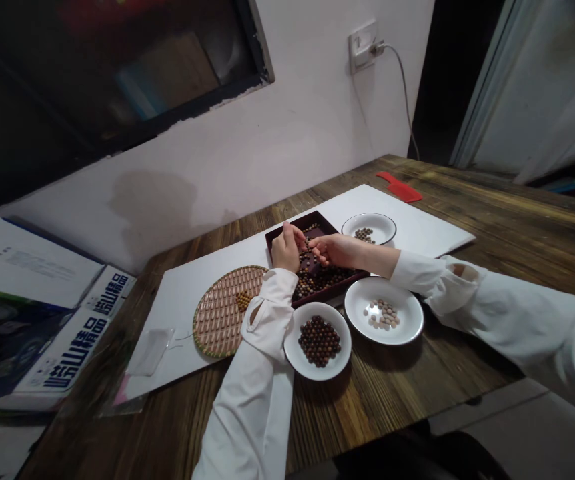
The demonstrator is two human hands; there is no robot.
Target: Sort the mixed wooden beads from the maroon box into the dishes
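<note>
Three white plates point(287, 347) sit around a dark tray point(327, 293) on a white board point(407, 220) on the desk point(467, 333). One plate holds a big pile of dark beads point(319, 341), the next holds pale beads point(382, 313), and the far one holds just a few brown beads point(364, 235). Lots of mixed beads point(317, 280) are left in the tray, small and round, some dark and some light. A few yellow beads point(243, 301) lie on a round woven mat point(217, 320). The left hand point(285, 253) and right hand point(332, 250) are over the tray, half closed and nearly meeting. Their fingertips point(312, 243) seem to pinch something small, but I cannot tell what.
</note>
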